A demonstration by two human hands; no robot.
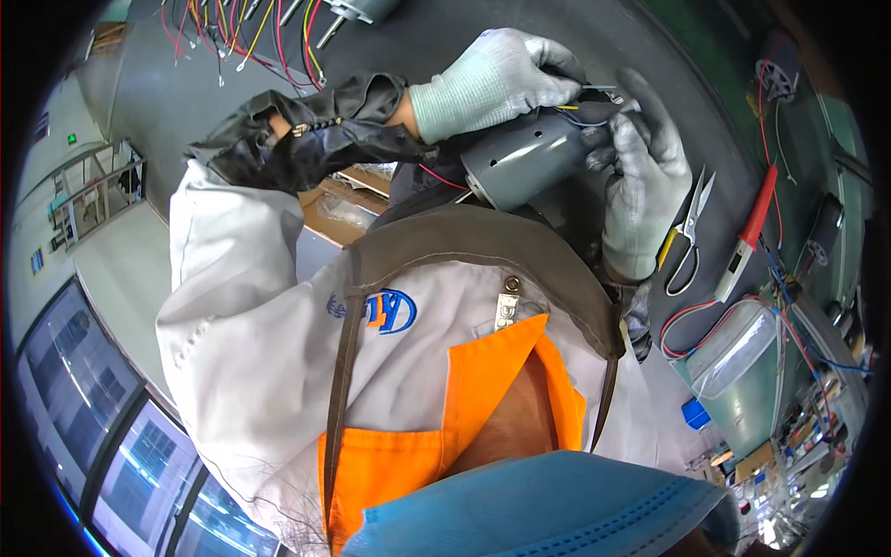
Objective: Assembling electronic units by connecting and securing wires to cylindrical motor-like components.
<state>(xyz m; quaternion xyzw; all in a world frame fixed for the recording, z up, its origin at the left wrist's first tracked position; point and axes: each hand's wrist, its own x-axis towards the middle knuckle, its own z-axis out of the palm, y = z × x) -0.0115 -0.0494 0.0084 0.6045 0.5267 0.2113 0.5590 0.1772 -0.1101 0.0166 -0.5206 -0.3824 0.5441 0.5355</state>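
A dark grey cylindrical motor (524, 162) lies on its side between my hands and close to my apron. Both hands wear pale knitted gloves. Above the motor, my left hand (506, 79) is closed, thumb and fingers pinching a thin pale strip (599, 87) that looks like a wire or narrow tube. My right hand (647, 181) curls at the motor's right end, its fingers closed around the ends of thin wires (580, 122), blue and yellow among them. One of its fingers points up beside the strip. The exact grip of the right fingertips is partly hidden.
Scissors (688, 232) with yellow-and-black handles lie right of my right hand. Beyond them is a red-and-white corded tool (748, 232). Loose wires (269, 37) with terminals and a motor with a shaft (357, 9) occupy the far left. A cardboard box (332, 221) sits below my left forearm.
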